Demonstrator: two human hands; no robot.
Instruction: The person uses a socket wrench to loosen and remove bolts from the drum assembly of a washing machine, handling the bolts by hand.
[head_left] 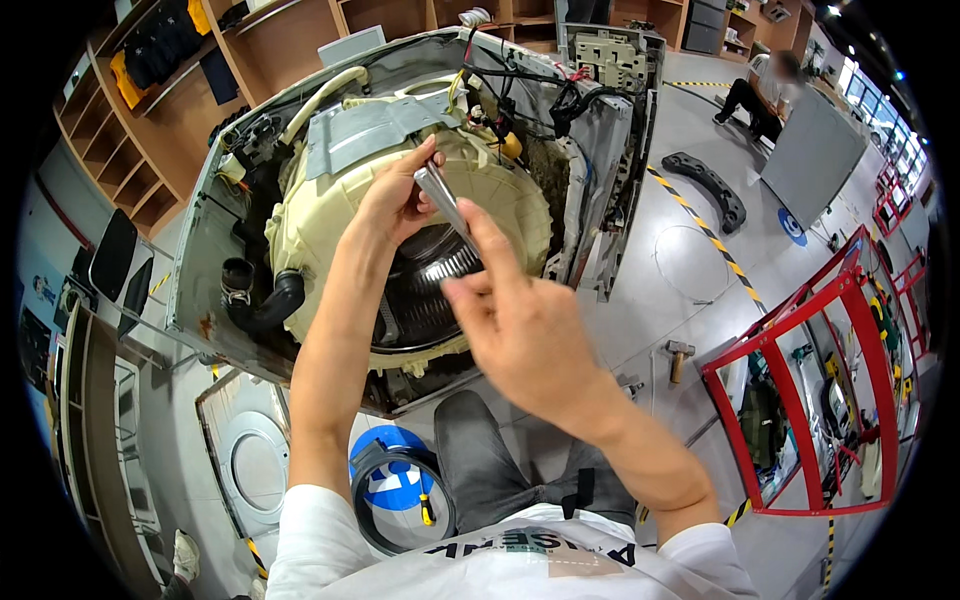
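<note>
A silver wrench is held above a cream-coloured washing-machine tub in an opened cabinet. My left hand is closed round the wrench's upper end, close to a grey metal plate on the tub. Slightly blurred, my right hand has its fingers bent at the lower end of the handle, the index finger lying against it. Beneath my hands shows the dark ribbed drum opening. Whether the wrench sits on a fastener is hidden by my left fingers.
Wires run along the cabinet's far edge, and a black hose lies at its left. On the floor are a black ring gasket, a yellow-handled screwdriver, a hammer and a red-framed rack. A person sits at the far right.
</note>
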